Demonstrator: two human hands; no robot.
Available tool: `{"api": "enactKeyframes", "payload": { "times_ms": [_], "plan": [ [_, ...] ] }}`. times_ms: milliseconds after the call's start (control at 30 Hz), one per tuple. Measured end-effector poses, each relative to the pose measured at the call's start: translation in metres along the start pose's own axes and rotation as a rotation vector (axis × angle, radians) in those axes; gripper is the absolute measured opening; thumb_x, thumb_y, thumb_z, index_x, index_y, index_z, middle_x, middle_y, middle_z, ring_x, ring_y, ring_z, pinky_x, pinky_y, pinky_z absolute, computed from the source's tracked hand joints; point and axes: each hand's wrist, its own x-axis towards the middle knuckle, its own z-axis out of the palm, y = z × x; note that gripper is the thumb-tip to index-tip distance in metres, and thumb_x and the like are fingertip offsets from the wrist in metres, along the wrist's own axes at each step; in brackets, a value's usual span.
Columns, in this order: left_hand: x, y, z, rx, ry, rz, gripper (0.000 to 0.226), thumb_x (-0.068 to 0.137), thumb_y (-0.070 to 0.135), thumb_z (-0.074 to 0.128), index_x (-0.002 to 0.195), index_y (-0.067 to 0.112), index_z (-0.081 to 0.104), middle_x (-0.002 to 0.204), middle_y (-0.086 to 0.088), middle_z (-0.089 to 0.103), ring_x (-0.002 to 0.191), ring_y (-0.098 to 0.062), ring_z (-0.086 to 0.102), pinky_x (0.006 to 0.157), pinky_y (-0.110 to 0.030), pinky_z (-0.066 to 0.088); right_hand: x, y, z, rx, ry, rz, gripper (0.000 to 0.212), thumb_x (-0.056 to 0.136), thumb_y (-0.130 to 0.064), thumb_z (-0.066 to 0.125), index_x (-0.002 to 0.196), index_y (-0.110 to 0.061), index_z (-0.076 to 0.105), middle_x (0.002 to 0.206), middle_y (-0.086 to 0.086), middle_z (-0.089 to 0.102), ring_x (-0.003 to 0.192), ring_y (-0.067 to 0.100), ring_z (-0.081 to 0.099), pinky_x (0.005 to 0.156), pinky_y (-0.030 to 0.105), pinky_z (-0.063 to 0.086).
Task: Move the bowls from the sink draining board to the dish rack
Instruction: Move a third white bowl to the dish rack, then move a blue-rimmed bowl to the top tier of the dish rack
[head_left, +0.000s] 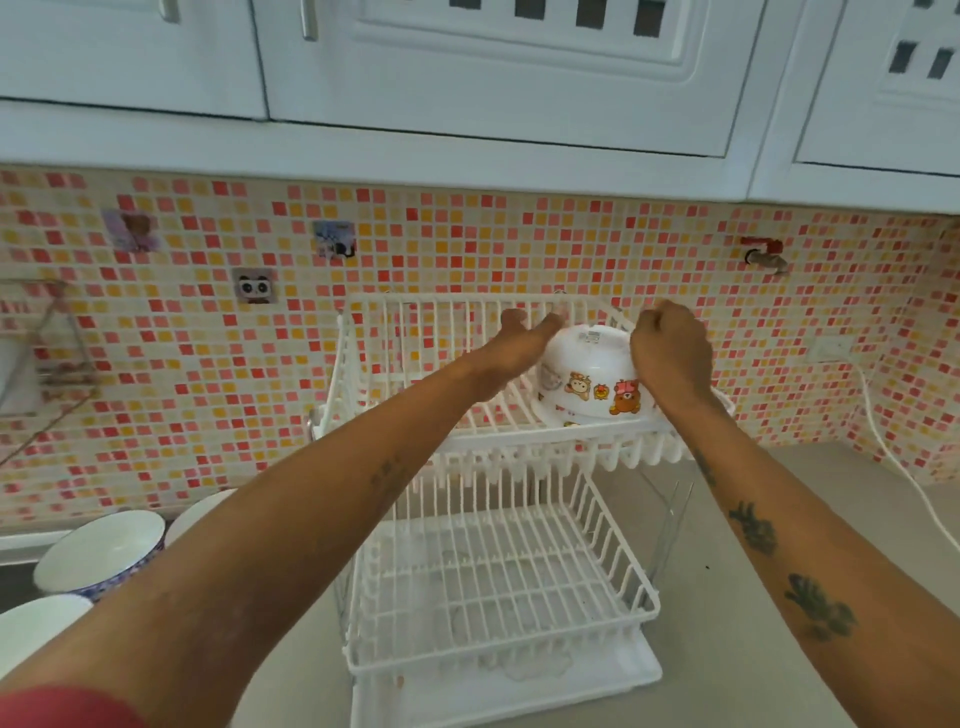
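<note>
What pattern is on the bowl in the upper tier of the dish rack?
The bowl is white with small cartoon animals, bears among them, around its side; the head view shows it.

Four bowls, one two-tier dish rack, two hands, three wall stickers.

Bare forearms, dark leaf-like tattoos down the right one, small script on the left, red sleeve at the left edge.

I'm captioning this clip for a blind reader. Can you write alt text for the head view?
Both hands, left hand and right hand, set an upside-down cartoon-printed white bowl on the top tier of a white wire dish rack. More bowls wait at lower left.
</note>
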Motion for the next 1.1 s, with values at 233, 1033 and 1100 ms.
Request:
{"api": "enactKeyframes", "payload": {
  "times_ms": [233,1033,1100],
  "plan": [
    [-0.058,-0.015,-0.113,-0.262,0.349,0.068,0.056,0.100,0.050,0.033,0.140,0.012,0.040,0.141,-0.010,0.048,0.130,-0.026,0.046,0.103,-0.044,0.037,-0.052,-0.137,0.028,0.353,-0.143,-0.244,0.039,0.098,-0.015,0.034,0.106,0.011,0.063,0.094,0.023,0.068,0.090,0.035,0.063,0.079,0.038,0.050],
    [-0.349,-0.386,-0.402,-0.571,1.015,-0.636,0.047,0.094,0.055,0.042,0.087,0.014,0.063,0.085,-0.014,0.061,0.073,-0.018,0.057,0.064,-0.027,0.032,-0.375,-0.282,0.417,0.210,-1.428,0.296,0.054,0.092,-0.034,0.054,0.135,-0.001,0.046,0.116,0.011,0.051,0.105,0.028,0.051,0.090,0.038,0.042],
    [-0.346,-0.411,-0.397,-0.585,1.015,-0.682,0.050,0.095,0.047,0.045,0.123,0.009,0.059,0.127,-0.020,0.058,0.119,-0.028,0.056,0.087,-0.034,0.038,-0.387,-0.264,0.434,0.187,-1.428,0.377,0.047,0.090,-0.027,0.054,0.131,-0.005,0.045,0.124,0.012,0.051,0.115,0.029,0.050,0.091,0.037,0.040]
  ]
}}
